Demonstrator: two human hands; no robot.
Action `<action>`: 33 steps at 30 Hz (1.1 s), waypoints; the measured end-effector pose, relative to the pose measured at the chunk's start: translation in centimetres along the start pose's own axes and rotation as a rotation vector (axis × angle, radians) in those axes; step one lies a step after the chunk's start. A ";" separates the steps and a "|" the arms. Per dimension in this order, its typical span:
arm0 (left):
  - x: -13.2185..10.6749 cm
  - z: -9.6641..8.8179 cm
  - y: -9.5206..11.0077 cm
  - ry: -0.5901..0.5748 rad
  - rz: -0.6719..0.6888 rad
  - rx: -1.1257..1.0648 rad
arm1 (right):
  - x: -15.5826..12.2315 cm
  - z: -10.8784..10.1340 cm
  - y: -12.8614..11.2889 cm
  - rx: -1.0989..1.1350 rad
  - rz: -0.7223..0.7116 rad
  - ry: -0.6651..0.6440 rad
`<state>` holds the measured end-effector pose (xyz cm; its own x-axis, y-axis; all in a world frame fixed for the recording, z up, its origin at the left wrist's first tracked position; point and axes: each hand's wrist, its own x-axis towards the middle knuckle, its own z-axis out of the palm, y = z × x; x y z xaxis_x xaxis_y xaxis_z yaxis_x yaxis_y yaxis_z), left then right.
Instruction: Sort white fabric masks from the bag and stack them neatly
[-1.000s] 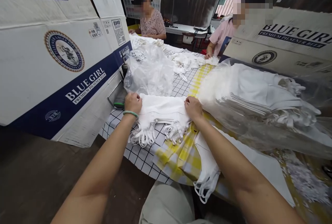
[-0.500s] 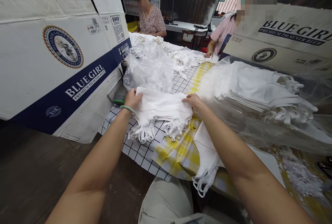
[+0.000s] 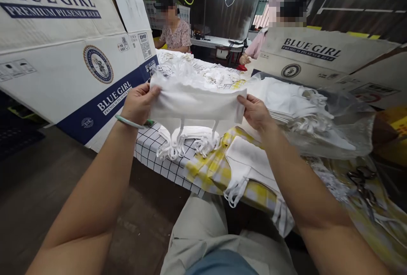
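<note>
I hold a folded stack of white cloth bags [image 3: 195, 103] lifted above the table, stretched between both hands. My left hand [image 3: 138, 103], with a green bangle at the wrist, grips its left end. My right hand [image 3: 254, 111] grips its right end. White strap handles [image 3: 187, 143] hang from the stack down onto the checked tablecloth [image 3: 152, 154]. A single white bag [image 3: 246, 166] lies flat on the yellow checked cloth below my right arm.
A large Blue Girl carton [image 3: 73, 63] stands at the left, another carton [image 3: 321, 56] at the right. A clear plastic bag of white bags [image 3: 305, 109] lies right of my hands. Two other people sit at the table's far end. Scissors [image 3: 361, 179] lie at the right.
Both hands gripped the ends of the white stack that lay on the table and lifted it up toward me; its straps now dangle.
</note>
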<state>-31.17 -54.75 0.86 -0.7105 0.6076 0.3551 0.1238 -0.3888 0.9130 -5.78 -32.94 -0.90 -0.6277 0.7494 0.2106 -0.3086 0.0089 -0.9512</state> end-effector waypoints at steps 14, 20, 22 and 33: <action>-9.5 11.3 4.2 -0.407 -0.007 -0.235 | -19.2 -9.5 -11.7 -0.259 -0.410 0.326; -14.5 13.6 0.5 -0.527 -0.189 -0.200 | -27.9 -12.4 -9.6 -0.311 -0.273 0.506; -15.0 14.4 -1.1 -0.541 -0.267 -0.171 | -29.2 -13.1 -8.3 -0.305 -0.207 0.567; -11.9 20.8 -14.5 -0.496 -0.589 0.043 | -24.6 -20.5 1.9 -0.326 0.143 0.721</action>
<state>-10.09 -41.98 -12.40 -0.2750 0.9492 -0.1527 -0.1450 0.1161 0.9826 23.73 -37.79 -12.52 0.0052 0.9999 -0.0101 0.0345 -0.0102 -0.9994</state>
